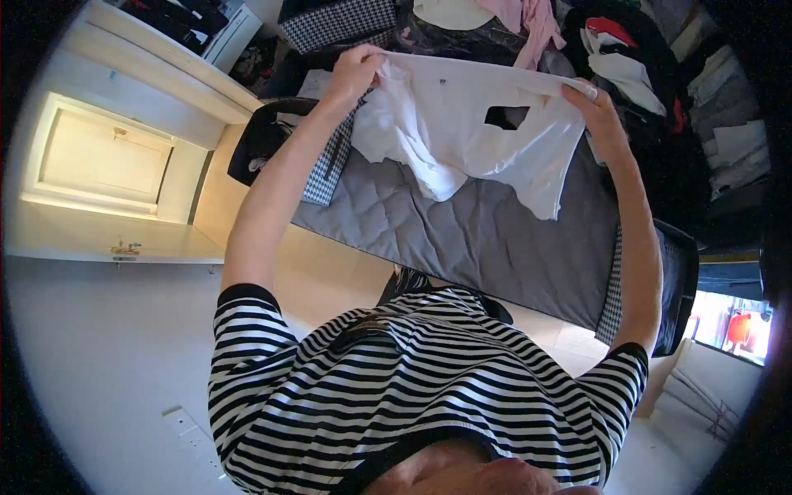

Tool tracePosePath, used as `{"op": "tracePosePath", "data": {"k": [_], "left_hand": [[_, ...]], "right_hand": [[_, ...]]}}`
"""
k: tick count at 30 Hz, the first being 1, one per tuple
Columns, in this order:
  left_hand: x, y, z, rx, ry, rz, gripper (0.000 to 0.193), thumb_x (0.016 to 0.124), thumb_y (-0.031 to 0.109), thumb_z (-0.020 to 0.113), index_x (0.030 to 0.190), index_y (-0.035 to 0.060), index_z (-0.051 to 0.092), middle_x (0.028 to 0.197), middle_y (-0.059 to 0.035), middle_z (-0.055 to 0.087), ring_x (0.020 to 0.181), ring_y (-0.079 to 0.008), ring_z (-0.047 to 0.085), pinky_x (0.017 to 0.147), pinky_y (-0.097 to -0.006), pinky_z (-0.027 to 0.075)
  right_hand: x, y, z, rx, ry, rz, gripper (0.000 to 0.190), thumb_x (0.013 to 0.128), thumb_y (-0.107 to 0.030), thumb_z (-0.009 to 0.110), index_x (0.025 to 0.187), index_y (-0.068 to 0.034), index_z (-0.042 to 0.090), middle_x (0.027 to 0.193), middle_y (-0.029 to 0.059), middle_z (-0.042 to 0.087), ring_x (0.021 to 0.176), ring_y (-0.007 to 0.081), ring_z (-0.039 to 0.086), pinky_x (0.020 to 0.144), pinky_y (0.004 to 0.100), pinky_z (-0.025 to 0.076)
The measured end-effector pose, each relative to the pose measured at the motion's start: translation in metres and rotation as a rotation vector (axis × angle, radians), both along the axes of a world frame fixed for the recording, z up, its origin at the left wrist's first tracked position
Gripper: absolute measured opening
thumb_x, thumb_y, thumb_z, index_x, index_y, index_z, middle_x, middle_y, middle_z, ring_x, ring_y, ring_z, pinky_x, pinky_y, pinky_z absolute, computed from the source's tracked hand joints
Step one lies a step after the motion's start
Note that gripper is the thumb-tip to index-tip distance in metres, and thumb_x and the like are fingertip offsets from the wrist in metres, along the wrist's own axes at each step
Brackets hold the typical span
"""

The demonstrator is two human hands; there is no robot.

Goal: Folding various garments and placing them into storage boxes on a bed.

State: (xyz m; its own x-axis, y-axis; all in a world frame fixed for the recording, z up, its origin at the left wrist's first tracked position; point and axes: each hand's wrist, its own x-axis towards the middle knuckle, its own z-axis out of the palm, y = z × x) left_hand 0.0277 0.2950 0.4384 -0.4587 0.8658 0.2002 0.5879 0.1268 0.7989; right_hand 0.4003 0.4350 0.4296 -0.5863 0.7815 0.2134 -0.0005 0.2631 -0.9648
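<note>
A white garment [458, 117] with a dark rectangular patch hangs spread between my two hands, above a grey quilted cover [433, 229]. My left hand [357, 73] grips its upper left corner, the fingers closed on the edge. At the upper right corner, my right hand [591, 111] pinches the fabric, a ring showing on one finger. The lower part of the garment falls in loose folds. Whether the dark patch is a print or an opening, I cannot tell.
Houndstooth fabric boxes stand at the top [337, 25], at the left [322, 179] and by my right forearm [609, 291]. Pink clothing [535, 31] and dark clothes [656, 154] with a red and white piece are heaped beyond. A white door [102, 154] is at the left.
</note>
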Motion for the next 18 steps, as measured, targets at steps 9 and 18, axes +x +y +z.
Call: {"op": "tracePosePath", "data": {"k": [9,18], "left_hand": [[0.023,0.013,-0.010,-0.027,-0.677,-0.059,0.019,0.086,0.021,0.057,0.091,0.0035,0.063,0.084,-0.0046,0.065,0.072,-0.0144,0.062,0.066,-0.0297,0.051],[0.101,-0.060,0.088,-0.024,-0.760,-0.269,0.023,0.087,0.026,0.059,0.097,0.0055,0.064,0.090,-0.0024,0.065,0.080,-0.0098,0.062,0.072,-0.0260,0.050]], "right_hand": [[0.012,0.016,-0.030,-0.141,-0.130,-0.156,0.036,0.084,-0.034,0.064,0.091,0.001,0.067,0.075,0.0012,0.063,0.065,0.0099,0.058,0.061,0.0253,0.046],[0.049,-0.020,0.016,-0.293,-0.007,-0.145,0.037,0.085,-0.034,0.064,0.096,0.001,0.065,0.085,0.0057,0.065,0.070,0.0113,0.061,0.062,0.0254,0.048]]}}
